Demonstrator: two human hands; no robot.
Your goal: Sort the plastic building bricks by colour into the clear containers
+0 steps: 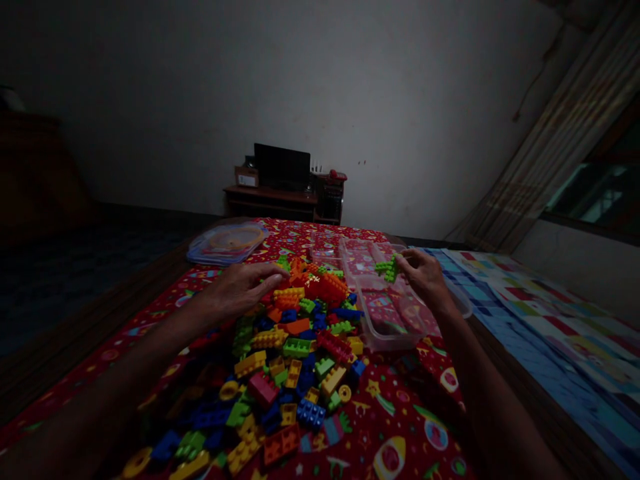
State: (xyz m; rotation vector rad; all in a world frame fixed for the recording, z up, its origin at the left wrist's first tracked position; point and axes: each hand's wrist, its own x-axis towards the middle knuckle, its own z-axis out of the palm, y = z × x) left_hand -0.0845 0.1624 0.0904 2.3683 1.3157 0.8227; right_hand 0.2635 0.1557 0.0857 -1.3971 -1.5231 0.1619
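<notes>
Between the thumb and fingers of my right hand (423,273) is a light green toy building block (387,269) with studs. I hold it above a clear plastic container (390,343) whose inside is split into compartments. My left hand (247,287) hovers at the far left side of a big heap of building blocks (297,347), palm down, fingers stretched out and nothing visible in them. Orange blocks (330,288) lie closest to its fingertips. Yellow, blue, green and red pieces make up the rest of the heap, partly hidden by my left forearm.
Everything lies on a red patterned cloth (395,413). Stacked clear lids (227,243) with blue rims sit at the far left. Another clear container edge (463,300) shows behind my right wrist. Beyond are a desk with a monitor (283,167) and, to the right, a patchwork mat (565,313).
</notes>
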